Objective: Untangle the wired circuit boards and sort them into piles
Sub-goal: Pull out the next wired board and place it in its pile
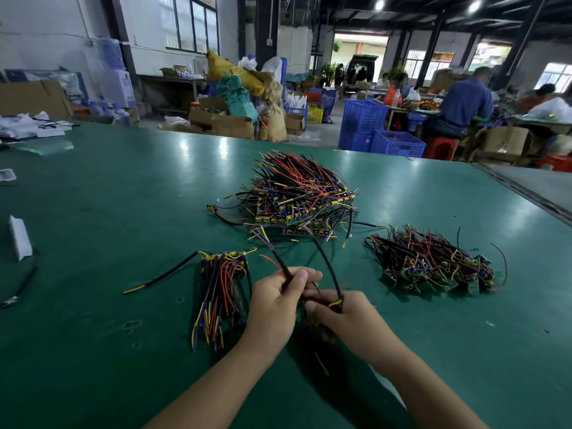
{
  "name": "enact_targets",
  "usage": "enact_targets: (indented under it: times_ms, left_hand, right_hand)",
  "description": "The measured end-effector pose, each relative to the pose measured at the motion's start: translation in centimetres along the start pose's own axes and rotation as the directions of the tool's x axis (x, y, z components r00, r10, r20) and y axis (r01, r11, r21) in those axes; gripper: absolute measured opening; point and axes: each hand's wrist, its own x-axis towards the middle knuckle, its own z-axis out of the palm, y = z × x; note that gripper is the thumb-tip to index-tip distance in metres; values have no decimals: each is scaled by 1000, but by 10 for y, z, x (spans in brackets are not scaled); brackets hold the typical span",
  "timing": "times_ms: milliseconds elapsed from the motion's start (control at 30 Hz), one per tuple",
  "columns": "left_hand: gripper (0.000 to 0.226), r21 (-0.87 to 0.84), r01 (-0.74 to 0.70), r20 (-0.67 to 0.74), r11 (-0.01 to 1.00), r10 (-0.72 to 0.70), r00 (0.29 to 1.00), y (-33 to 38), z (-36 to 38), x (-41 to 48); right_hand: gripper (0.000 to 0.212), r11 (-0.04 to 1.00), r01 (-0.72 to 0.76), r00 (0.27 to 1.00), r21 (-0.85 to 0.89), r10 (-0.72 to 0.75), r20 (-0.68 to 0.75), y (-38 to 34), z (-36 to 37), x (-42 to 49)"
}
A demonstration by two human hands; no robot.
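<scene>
Snagging looms: left hand (pixel 280 300) and right hand (pixel 346 317) each grip a black-sheathed wire lead (pixel 327 267) reaching toward the tangled multicoloured heap of wired circuit boards (pixel 303 196) just beyond them; hard pulling could drag that heap along.

Large pile (pixel 303 196) far on table (pixel 108 218); bundle (pixel 221 292) near left; second pile (pixel 433 261) right; left hand (pixel 278 305), right hand (pixel 349 317) between, gripping cables (pixel 328 264).

The left hand (pixel 275 308) and right hand (pixel 343 317) hide where the black cables (pixel 325 261) they grip end; the far workers (pixel 464 103) are just blurs
</scene>
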Motion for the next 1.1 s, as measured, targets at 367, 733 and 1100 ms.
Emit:
enact_targets:
  times_ms: [367, 733, 1100]
  left_hand:
    - [31, -508, 164, -119, 845, -258, 959, 4, -1, 9]
    - [37, -612, 490, 276, 621, -413, 868, 13, 3, 1]
    - [43, -506, 431, 362, 747, -269, 892, 2, 5, -3]
  right_hand:
    - [23, 998, -59, 974, 8, 59, -218, 5, -1, 4]
    - [34, 969, 33, 996, 245, -52, 70, -8, 4, -3]
    - [34, 959, 77, 984, -274, -118, -136, 0, -1, 1]
